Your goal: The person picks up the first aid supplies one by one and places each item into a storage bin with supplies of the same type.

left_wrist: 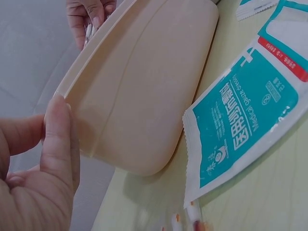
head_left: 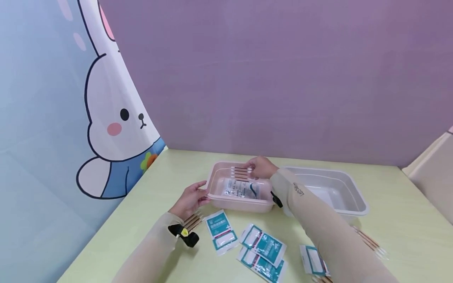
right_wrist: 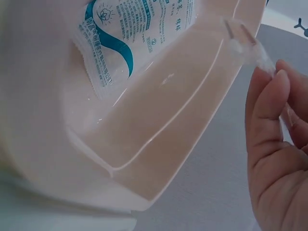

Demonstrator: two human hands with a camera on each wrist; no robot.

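At the left corner of a pink basin [head_left: 240, 203], my left hand [head_left: 192, 199] pinches the rim between thumb and fingers, plainly seen in the left wrist view. My right hand [head_left: 262, 167] holds a clear-wrapped pack of cotton swabs [head_left: 240, 173] over the back part of that basin. The swabs have brown sticks and white tips; the right wrist view shows the clear wrapper [right_wrist: 262, 57] between thumb and fingers. Inside the basin lies a white printed packet [right_wrist: 139, 33] with a blue-green stripe.
A light grey basin [head_left: 354, 192] stands to the right, partly behind my right sleeve. In front lie several green-and-white gauze packets [head_left: 221, 228]. More swab packs [head_left: 369, 240] lie right and near my left wrist [head_left: 192, 222]. A purple backdrop [head_left: 283, 78] rises behind the table.
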